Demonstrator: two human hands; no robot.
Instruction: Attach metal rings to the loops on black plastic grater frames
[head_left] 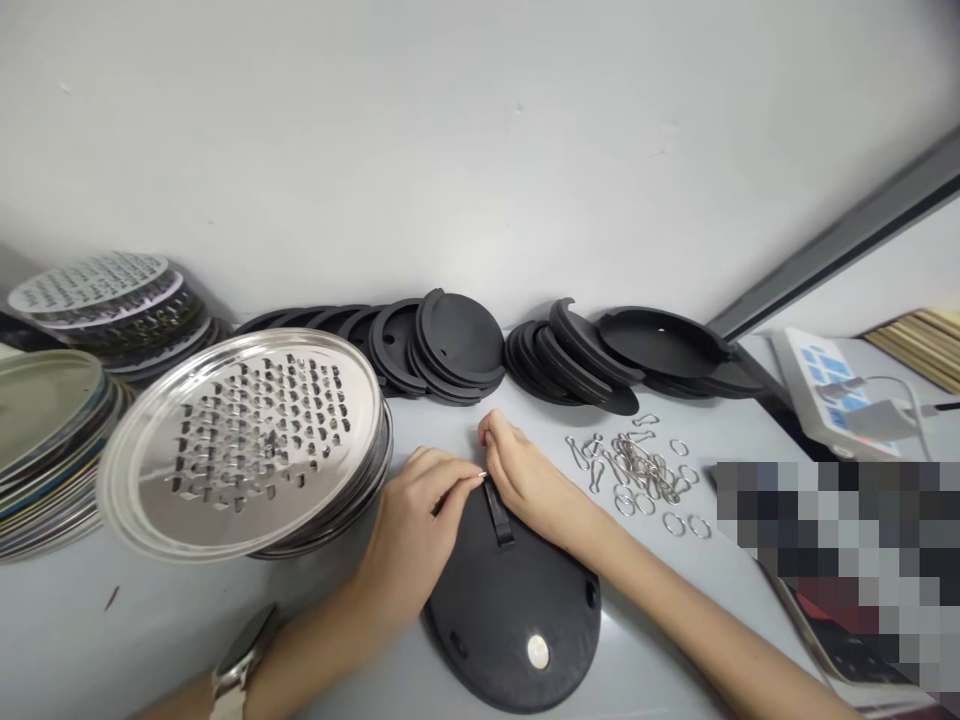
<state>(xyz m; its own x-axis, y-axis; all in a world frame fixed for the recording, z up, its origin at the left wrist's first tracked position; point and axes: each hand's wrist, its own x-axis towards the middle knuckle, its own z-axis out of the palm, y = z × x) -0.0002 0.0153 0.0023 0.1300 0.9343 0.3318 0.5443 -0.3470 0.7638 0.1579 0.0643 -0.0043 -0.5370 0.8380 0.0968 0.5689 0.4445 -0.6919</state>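
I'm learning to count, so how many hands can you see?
2: the left hand, pinching a small shiny bit by the black strap, and the right hand beside it, both at the black disc. The blocky patch might hide more.

no readable text, brands, numbers, signs

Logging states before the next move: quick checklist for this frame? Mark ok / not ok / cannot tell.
1. Left grip closed: ok, pinched on a small shiny piece.
2. Right grip hold: cannot tell, its inner side is hidden.
3. Black strap over the black disc: ok, though its upper end is partly covered.
4. Loose clips and rings apart from the disc: ok, they lie to its upper right.
5. Left grip clearance from the grater stack: cannot tell, edges nearly meet in view.
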